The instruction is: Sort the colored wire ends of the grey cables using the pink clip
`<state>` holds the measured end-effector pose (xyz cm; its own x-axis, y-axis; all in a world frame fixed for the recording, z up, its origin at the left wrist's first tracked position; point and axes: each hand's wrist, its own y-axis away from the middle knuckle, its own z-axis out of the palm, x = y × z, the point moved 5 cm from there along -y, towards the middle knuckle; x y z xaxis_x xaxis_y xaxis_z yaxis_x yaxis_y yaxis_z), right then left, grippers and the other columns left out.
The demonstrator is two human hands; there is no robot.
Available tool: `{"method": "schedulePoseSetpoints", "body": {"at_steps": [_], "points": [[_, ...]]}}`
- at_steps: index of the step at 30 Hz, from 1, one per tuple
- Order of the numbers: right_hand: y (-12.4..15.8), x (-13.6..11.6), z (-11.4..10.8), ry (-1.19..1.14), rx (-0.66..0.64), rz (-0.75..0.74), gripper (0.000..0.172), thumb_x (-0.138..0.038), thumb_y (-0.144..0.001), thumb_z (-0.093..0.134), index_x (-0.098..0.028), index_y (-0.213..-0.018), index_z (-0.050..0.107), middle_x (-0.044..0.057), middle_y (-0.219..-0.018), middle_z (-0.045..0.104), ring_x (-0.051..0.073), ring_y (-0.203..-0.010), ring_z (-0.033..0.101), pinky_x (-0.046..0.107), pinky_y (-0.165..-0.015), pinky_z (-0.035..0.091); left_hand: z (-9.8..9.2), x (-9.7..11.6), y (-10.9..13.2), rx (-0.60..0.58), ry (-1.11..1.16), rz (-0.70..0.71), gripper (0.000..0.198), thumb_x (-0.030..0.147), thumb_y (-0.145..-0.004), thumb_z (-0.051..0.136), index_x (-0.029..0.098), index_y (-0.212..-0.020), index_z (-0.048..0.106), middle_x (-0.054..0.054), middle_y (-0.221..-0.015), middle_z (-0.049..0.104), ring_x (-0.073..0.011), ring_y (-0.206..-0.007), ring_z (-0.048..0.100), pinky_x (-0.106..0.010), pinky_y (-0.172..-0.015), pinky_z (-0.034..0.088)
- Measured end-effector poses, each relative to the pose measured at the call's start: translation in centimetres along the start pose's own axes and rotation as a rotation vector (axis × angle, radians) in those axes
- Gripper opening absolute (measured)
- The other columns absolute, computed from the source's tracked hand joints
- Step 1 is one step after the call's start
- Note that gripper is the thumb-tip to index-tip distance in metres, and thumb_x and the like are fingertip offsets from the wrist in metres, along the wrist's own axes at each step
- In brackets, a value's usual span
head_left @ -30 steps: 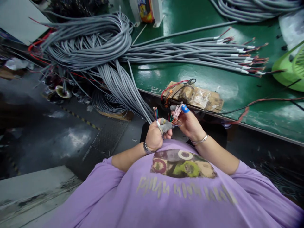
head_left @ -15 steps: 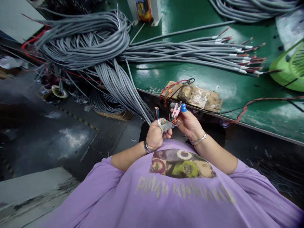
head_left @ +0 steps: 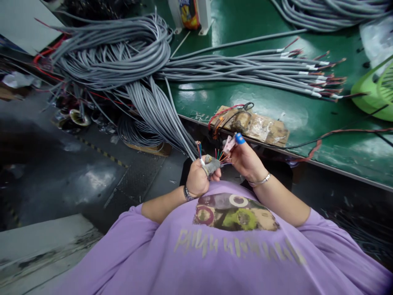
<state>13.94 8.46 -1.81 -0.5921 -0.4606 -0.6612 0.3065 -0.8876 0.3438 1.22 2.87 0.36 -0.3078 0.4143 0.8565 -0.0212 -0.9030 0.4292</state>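
Observation:
My left hand [head_left: 199, 177] is closed on the end of a grey cable [head_left: 181, 141], its thumb wrapped in grey tape. Thin coloured wires [head_left: 221, 157] fan out from that cable end between my two hands. My right hand [head_left: 245, 160], with a blue cap on one fingertip, pinches a small pink clip [head_left: 229, 144] at those wires. Both hands are held just below the front edge of the green table [head_left: 276, 102], close to my chest.
A large bundle of grey cables [head_left: 123, 57] drapes off the table's left end to the floor. More stripped cable ends [head_left: 319, 71] lie across the table. A taped cardboard block [head_left: 260, 125] sits by the edge, and a green fan [head_left: 374, 92] stands at right.
Both hands have stayed in place; the right hand's fingers shifted slightly along the coloured wires, and the view moved a little.

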Motion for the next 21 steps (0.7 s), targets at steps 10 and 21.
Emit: {"method": "schedulePoseSetpoints", "body": {"at_steps": [10, 21], "points": [[0.20, 0.26, -0.10, -0.022, 0.027, -0.070, 0.042, -0.060, -0.071, 0.077, -0.020, -0.078, 0.070, -0.001, -0.071, 0.066, 0.012, -0.064, 0.056, 0.027, -0.061, 0.045, 0.79, 0.06, -0.77, -0.004, 0.003, -0.009, 0.034, 0.040, -0.060, 0.078, 0.017, -0.067, 0.054, 0.003, -0.049, 0.060, -0.0072, -0.036, 0.050, -0.018, -0.038, 0.032], [-0.03, 0.59, -0.04, -0.101, 0.035, -0.052, 0.037, -0.057, -0.071, 0.078, -0.021, -0.077, 0.070, -0.001, -0.072, 0.068, 0.013, -0.066, 0.059, 0.027, -0.062, 0.046, 0.75, -0.57, -0.93, -0.008, -0.008, -0.024, 0.034, 0.042, -0.061, 0.078, 0.017, -0.067, 0.055, 0.002, -0.050, 0.060, -0.0078, -0.037, 0.051, -0.019, -0.038, 0.033]]}}
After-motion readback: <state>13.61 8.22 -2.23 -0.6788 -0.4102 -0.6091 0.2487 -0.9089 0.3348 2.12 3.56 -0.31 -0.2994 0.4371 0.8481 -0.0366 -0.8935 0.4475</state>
